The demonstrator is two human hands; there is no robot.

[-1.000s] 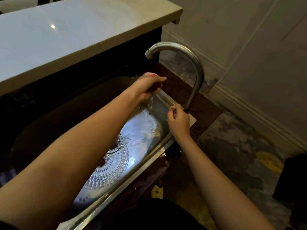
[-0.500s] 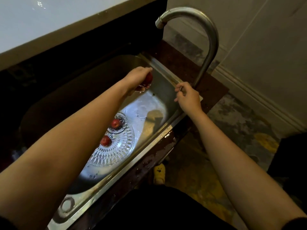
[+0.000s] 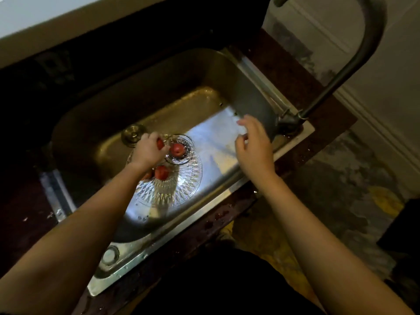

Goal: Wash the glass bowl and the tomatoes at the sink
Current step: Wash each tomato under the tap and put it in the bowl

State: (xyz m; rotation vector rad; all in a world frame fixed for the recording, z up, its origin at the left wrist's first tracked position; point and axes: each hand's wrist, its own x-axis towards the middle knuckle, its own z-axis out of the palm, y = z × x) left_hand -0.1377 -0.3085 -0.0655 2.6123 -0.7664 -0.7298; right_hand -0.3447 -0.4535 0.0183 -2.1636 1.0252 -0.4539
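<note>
A cut-glass bowl lies in the steel sink, near its front wall. One red tomato rests in the bowl's round centre, and another tomato lies lower in the bowl beside my left wrist. My left hand hovers over the bowl's far rim, its fingers closed on a third red tomato, mostly hidden. My right hand hangs over the right part of the sink, fingers apart and empty, a little left of the tap's base.
A curved metal tap rises from the sink's right rim. The drain sits just left of my left hand. A pale countertop runs along the back. Dark wet counter surrounds the sink; worn floor lies to the right.
My left hand has dropped from under the tap spout down to the bowl with a tomato. My right hand has left the tap base and moved over the sink. The view tilted down.
</note>
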